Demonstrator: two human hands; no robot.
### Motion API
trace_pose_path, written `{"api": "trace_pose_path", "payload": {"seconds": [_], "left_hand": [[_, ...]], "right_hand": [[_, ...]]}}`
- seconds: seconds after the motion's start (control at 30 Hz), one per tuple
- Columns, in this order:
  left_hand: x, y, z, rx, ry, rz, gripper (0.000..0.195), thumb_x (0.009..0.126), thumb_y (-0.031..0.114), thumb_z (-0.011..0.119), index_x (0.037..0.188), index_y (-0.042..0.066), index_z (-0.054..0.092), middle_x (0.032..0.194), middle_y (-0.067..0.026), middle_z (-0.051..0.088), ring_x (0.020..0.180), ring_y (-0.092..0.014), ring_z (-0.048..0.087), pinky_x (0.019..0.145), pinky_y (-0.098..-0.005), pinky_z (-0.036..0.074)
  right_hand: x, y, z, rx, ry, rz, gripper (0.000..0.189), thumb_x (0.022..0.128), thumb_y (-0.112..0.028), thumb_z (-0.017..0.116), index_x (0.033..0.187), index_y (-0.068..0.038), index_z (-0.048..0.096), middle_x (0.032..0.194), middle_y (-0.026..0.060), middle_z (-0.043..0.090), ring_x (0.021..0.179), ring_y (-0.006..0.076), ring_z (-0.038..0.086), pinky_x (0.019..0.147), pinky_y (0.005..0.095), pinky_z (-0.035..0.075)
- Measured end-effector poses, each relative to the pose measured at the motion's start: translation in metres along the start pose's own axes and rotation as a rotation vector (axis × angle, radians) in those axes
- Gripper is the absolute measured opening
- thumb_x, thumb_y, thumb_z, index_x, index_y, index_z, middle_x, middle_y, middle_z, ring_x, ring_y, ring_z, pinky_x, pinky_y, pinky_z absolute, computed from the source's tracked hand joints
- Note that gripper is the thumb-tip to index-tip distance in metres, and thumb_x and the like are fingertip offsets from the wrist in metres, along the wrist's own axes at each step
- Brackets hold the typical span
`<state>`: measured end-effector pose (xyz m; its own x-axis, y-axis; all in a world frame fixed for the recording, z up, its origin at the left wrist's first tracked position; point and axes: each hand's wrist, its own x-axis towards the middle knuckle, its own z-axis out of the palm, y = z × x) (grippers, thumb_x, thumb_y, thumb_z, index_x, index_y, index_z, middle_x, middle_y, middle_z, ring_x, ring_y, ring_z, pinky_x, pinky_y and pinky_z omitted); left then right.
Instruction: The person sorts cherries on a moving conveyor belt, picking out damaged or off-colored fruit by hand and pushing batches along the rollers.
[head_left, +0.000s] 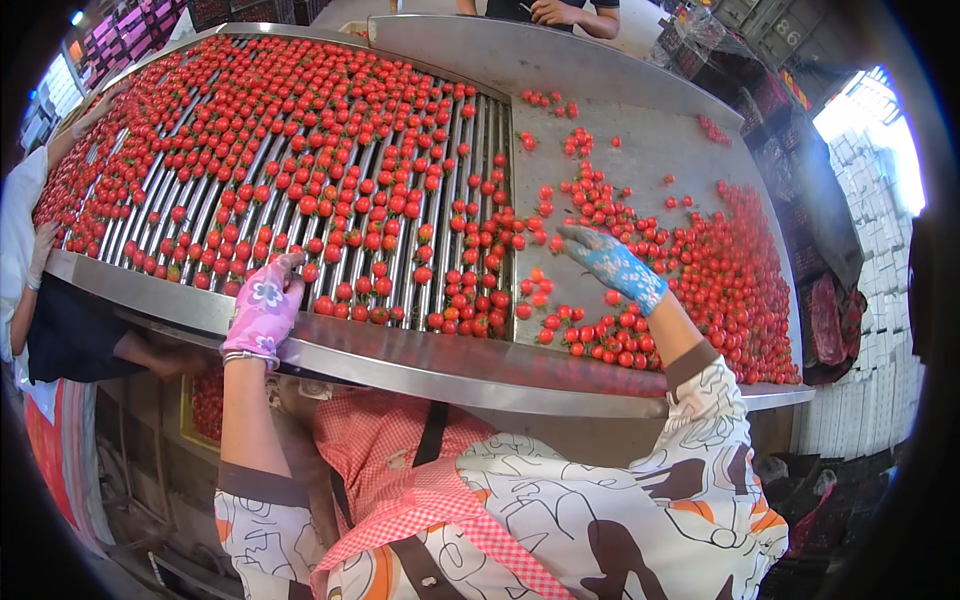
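Observation:
My left hand (265, 304), in a pink flowered glove, is at the near metal rim of the roller conveyor (352, 259). Its fingers curl beside cherry tomatoes on the rollers; whether one is inside them is hidden. My right hand (616, 264), in a blue flowered glove with a grey front, reaches over the flat metal tray (622, 150), fingers extended and nothing visibly gripped. Close to its fingertips lie several loose cherry tomatoes (538, 289), slightly blurred. A large heap of cherry tomatoes (735, 300) covers the tray's right side, while many more spread across the rollers.
A raised metal wall (540, 60) borders the tray's far side, with a person (559, 13) behind it. Another person's gloved hand (43, 244) touches the conveyor at left. Below it sits a yellow-rimmed crate (187, 412) of tomatoes. White boxes (862, 300) are stacked at right.

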<state>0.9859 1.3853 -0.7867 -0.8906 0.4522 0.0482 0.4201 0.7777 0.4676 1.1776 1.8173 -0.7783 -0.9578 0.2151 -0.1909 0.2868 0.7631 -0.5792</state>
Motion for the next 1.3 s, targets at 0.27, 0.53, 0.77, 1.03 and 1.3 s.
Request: {"api": "trace_pose_path", "payload": {"seconds": [0.27,0.53,0.77,1.03,1.3], "left_hand": [[-0.001,0.018,0.006,0.155,-0.036,0.041,0.036,0.083,0.018,0.06,0.119,0.011,0.06,0.092,-0.0132,0.066,0.086,-0.028,0.063,0.08,-0.0395,0.049],[-0.003,0.022,0.009,0.17,-0.098,-0.059,0.036,0.082,0.017,0.059,0.117,0.012,0.062,0.089,-0.0134,0.065,0.081,-0.026,0.063,0.077,-0.0379,0.05],[-0.002,0.038,0.011,0.213,-0.157,-0.161,0.038,0.083,0.019,0.062,0.12,0.011,0.062,0.107,-0.0155,0.066,0.1,-0.029,0.063,0.09,-0.0384,0.048],[-0.002,0.039,0.017,0.247,-0.119,-0.079,0.038,0.083,0.019,0.062,0.12,0.009,0.061,0.107,-0.0155,0.067,0.1,-0.029,0.063,0.091,-0.0385,0.047],[-0.004,0.041,0.025,0.249,-0.073,-0.073,0.031,0.085,0.02,0.061,0.114,0.01,0.063,0.104,-0.0171,0.066,0.097,-0.032,0.063,0.087,-0.0398,0.048]], "right_hand": [[-0.004,0.114,0.014,-0.308,-0.329,-0.1,0.056,0.094,-0.038,0.051,0.142,-0.01,0.039,0.142,0.0159,0.044,0.123,0.0292,0.05,0.1,0.0383,0.042],[-0.012,0.075,0.003,-0.101,-0.269,0.141,0.061,0.093,-0.04,0.052,0.144,-0.009,0.036,0.141,0.0168,0.046,0.13,0.0272,0.045,0.106,0.0368,0.036],[-0.018,0.074,-0.003,-0.042,-0.27,-0.004,0.071,0.091,-0.054,0.048,0.143,-0.007,0.036,0.144,0.0175,0.04,0.133,0.0298,0.04,0.11,0.0364,0.031],[-0.02,0.065,-0.002,-0.014,-0.332,0.051,0.07,0.091,-0.05,0.051,0.142,-0.004,0.038,0.143,0.0175,0.043,0.131,0.03,0.043,0.109,0.0361,0.033],[-0.017,0.073,0.007,-0.004,-0.353,0.089,0.069,0.09,-0.049,0.053,0.142,-0.006,0.038,0.14,0.0197,0.045,0.128,0.0313,0.046,0.106,0.0364,0.036]]}}
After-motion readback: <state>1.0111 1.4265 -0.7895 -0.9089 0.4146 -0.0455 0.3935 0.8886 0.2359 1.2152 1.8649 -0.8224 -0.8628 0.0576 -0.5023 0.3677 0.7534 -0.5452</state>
